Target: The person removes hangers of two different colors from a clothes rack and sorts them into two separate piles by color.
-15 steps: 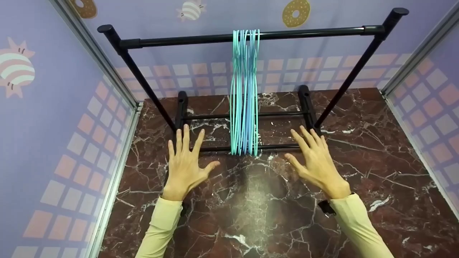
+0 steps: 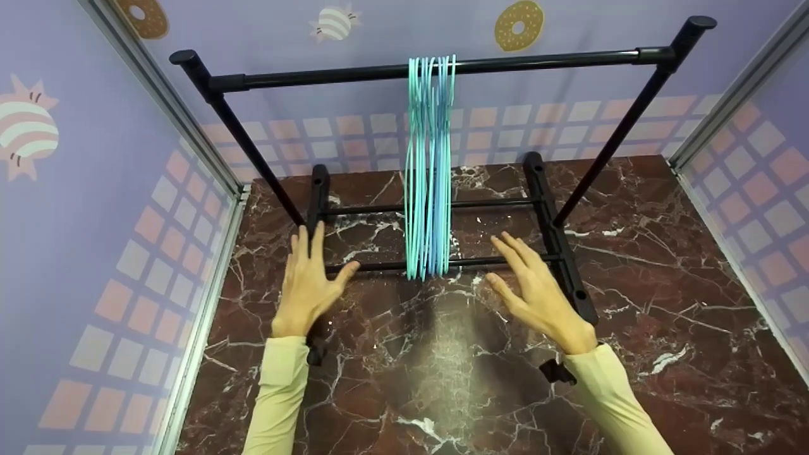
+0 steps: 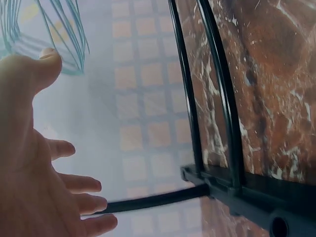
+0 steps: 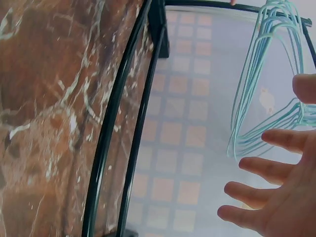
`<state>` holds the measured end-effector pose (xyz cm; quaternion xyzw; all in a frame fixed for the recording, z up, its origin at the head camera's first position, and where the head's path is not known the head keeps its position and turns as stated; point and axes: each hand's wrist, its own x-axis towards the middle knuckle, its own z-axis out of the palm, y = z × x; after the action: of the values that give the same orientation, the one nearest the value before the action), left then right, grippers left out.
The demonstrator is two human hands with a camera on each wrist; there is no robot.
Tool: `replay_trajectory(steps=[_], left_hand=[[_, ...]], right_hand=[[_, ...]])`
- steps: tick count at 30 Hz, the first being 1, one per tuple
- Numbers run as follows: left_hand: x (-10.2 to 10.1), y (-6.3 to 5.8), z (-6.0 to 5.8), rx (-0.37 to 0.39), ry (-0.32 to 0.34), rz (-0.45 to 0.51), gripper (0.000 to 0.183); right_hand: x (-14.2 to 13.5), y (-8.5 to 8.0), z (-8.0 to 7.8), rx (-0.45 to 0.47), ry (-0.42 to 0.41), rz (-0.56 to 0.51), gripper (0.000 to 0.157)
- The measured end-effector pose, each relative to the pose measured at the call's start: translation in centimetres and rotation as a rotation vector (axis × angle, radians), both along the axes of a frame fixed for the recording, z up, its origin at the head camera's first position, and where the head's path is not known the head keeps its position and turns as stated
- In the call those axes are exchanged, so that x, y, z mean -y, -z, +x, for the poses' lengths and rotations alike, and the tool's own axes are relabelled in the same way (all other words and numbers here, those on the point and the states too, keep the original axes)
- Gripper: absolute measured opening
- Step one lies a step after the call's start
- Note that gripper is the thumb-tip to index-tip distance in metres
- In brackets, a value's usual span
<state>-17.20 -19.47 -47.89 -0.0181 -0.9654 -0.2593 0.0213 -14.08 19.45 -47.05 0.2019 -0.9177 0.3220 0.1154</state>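
Observation:
A bunch of thin teal and blue clothes hangers hangs from the top bar of a black garment rack, near its middle. My left hand is in front of the rack's left foot, fingers extended and thumb spread, holding nothing. To the right of the hangers, my right hand hovers with straight fingers, also holding nothing. In the left wrist view the left hand has the hangers beyond its thumb. The right wrist view shows the right hand apart from or overlapping the hangers; contact cannot be told.
The rack's right foot and lower crossbar rest on a dark red marbled surface. Behind stands a purple patterned wall, with side panels at left and right.
Both hands have shifted left in the head view. The right hand has moved inward from the right foot, and the left hand's fingers have come closer together. The hangers stay on the bar.

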Motion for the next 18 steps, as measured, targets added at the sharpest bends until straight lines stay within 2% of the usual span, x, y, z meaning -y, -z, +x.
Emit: replay_trajectory(steps=[3, 8, 13, 18], left_hand=[[1.1, 0.4, -0.6, 0.015, -0.016, 0.049, 0.102], [3.0, 0.9, -1.9, 0.036, -0.051, 0.194, 0.096], [4.5, 0.5, -3.9, -0.022, -0.110, 0.312, 0.089], [5.3, 0.0, -5.9, -0.105, -0.199, 0.391, 0.086]], right_hand=[[0.7, -0.3, -0.2, 0.014, -0.007, -0.017, 0.059], [2.0, -1.1, -0.5, 0.023, -0.038, -0.062, 0.057], [3.5, -2.1, -1.2, 0.003, -0.074, -0.140, 0.053], [4.6, -2.9, -2.2, -0.031, -0.085, -0.183, 0.050]])
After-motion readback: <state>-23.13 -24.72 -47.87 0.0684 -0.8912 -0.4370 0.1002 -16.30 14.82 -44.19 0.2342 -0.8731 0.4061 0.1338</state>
